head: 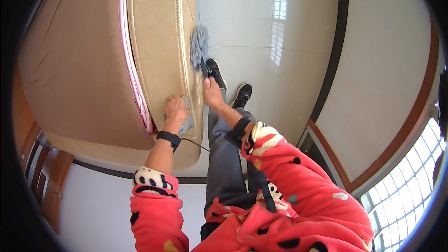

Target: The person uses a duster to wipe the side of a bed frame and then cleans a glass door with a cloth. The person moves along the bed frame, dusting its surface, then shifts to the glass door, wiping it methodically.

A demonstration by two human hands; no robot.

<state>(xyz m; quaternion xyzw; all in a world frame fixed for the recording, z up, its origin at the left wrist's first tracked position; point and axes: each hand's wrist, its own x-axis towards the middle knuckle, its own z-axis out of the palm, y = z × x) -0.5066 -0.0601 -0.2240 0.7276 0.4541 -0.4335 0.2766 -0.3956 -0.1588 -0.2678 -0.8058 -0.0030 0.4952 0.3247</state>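
My right hand is closed around the dark handle of a grey fluffy duster. The duster's head, slightly blurred, lies against or close beside the outer side of the tan leather bed frame. On the frame's padded top rests my left hand, its fingers bunched on a pale blue-grey cloth. A brown sheet covers the mattress inside the frame, with pink and white bedding along its edge.
My black shoes stand on glossy floor tiles beside the bed. A thin dark cable runs from the bed's corner towards my legs. A pale wall with dark skirting rises at the right, and a wooden door is at lower left.
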